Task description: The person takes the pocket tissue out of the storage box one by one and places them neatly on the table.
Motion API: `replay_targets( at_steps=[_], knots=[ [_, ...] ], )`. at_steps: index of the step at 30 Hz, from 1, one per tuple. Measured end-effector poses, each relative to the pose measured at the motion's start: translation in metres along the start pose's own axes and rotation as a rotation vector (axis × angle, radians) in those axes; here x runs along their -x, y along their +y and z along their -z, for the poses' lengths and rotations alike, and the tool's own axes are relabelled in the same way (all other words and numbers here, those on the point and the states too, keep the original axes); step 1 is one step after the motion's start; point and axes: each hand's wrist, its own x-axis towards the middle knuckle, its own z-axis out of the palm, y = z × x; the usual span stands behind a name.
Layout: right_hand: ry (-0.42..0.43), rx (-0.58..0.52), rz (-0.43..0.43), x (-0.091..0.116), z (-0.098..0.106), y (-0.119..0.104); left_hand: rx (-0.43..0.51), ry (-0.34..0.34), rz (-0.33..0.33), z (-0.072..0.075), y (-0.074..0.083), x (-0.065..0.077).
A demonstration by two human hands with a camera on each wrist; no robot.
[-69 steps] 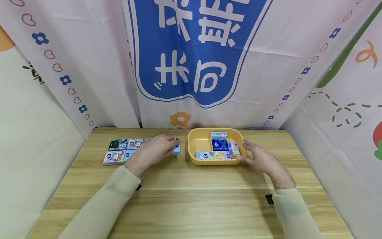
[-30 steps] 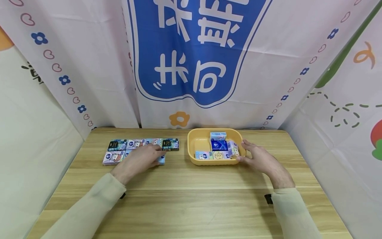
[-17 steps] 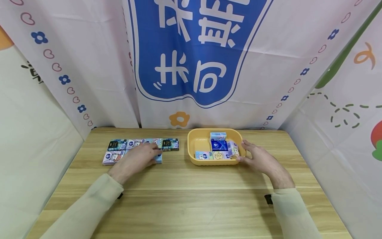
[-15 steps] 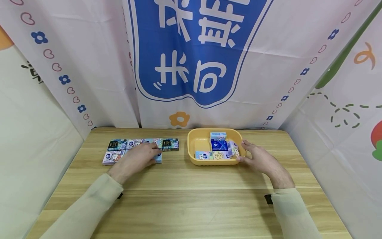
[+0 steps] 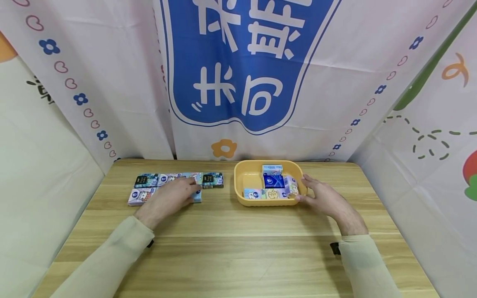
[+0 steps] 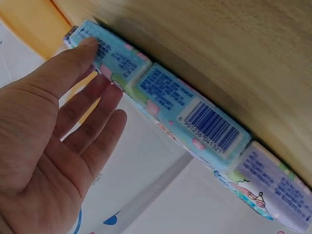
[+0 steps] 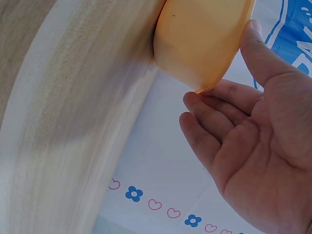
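Two rows of pocket tissue packs lie flat on the left of the table. My left hand (image 5: pixel 167 200) reaches over the front row and pinches its right end pack, a light blue tissue pack (image 6: pixel 114 58). In the left wrist view the thumb lies on that pack's near side, and the other fingers go behind it. It butts against another light blue pack with a barcode (image 6: pixel 190 114). At the right, my right hand (image 5: pixel 328 196) grips the end of a yellow plastic basket (image 5: pixel 249 180), thumb on the near rim and fingers around the far corner.
Several tissue packs stand or lie in the basket, among them a dark blue one (image 5: pixel 273 181) and a lilac one (image 5: pixel 291 186). A black-labelled pack (image 5: pixel 213 180) ends the back row. A printed cloth (image 5: pixel 126 124) hangs behind the wooden table (image 5: pixel 238 256).
My left hand has moved left and nearer, from the back row's right end to the front row. The light blue end pack has slid slightly left. My right hand and the basket stay put.
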Motion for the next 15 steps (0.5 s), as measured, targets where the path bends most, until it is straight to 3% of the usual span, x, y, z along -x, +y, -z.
replay_targets(
  at_steps=[4, 12, 15],
  knots=[
    [0.002, 0.001, 0.001, 0.0, 0.0, -0.001, -0.018, 0.008, -0.006, 0.001, 0.004, -0.004],
    [0.009, 0.008, 0.001, 0.001, 0.0, -0.001, 0.05, -0.006, 0.031, 0.003, 0.018, -0.018],
    [0.009, 0.007, 0.0, 0.002, 0.001, -0.001, 0.055, 0.01, 0.018, 0.004, 0.022, -0.023]
  ],
)
